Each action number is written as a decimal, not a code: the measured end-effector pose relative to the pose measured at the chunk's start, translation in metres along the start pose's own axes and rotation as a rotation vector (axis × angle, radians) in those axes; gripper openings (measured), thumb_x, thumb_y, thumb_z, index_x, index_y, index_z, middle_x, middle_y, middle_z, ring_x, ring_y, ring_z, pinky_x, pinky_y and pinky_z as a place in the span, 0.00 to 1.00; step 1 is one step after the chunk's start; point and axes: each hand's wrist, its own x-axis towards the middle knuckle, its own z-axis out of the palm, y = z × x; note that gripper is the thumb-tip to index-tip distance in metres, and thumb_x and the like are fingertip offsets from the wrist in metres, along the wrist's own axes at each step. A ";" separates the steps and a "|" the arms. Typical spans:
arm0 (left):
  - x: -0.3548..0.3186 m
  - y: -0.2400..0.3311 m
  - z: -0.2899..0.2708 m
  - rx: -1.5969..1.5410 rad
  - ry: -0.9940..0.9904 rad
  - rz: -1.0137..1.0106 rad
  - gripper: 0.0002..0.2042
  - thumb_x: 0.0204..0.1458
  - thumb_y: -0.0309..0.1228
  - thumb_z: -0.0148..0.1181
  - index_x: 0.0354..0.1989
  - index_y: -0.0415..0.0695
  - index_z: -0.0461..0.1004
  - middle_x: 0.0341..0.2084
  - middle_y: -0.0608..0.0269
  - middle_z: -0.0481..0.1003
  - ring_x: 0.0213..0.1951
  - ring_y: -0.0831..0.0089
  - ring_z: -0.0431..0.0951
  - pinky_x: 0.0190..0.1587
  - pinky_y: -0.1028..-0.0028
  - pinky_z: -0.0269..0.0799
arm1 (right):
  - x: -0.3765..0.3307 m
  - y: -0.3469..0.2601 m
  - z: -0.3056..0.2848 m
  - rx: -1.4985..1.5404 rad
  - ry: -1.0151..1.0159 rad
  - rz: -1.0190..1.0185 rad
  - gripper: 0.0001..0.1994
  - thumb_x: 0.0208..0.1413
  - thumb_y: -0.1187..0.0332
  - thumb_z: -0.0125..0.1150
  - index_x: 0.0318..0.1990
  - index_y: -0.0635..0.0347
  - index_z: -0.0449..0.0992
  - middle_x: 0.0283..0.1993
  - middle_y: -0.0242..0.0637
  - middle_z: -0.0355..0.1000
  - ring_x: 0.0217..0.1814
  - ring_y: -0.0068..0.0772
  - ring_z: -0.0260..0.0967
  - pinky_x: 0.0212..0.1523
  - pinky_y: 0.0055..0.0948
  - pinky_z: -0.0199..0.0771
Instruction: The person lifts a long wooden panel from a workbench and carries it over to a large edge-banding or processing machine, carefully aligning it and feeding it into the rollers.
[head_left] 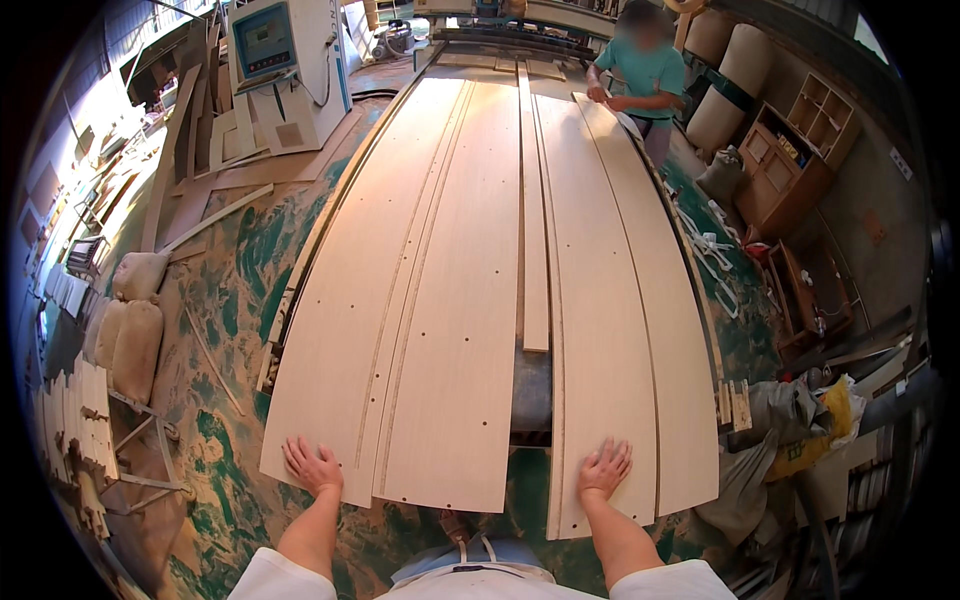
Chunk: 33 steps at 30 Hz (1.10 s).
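Note:
Several long pale wooden panels lie side by side on a machine bed. My left hand rests flat on the near end of the leftmost panel. My right hand lies flat, fingers spread, on the near end of a panel on the right. A wide panel with small drilled holes sits between my hands. A narrow strip ends short in the middle, leaving a dark gap in the bed. Neither hand grips anything.
At the far end another person in a teal shirt touches the right panels. A control cabinet with a screen stands at back left. Sacks and offcuts lie on the green floor at left; wooden shelving stands at right.

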 end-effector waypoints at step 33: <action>0.001 0.003 -0.004 -0.004 -0.033 -0.005 0.26 0.59 0.39 0.53 0.65 0.42 0.66 0.71 0.50 0.59 0.74 0.53 0.52 0.75 0.50 0.45 | 0.000 0.000 0.000 0.005 -0.027 0.012 0.28 0.61 0.58 0.51 0.69 0.50 0.64 0.75 0.52 0.53 0.80 0.55 0.44 0.77 0.58 0.42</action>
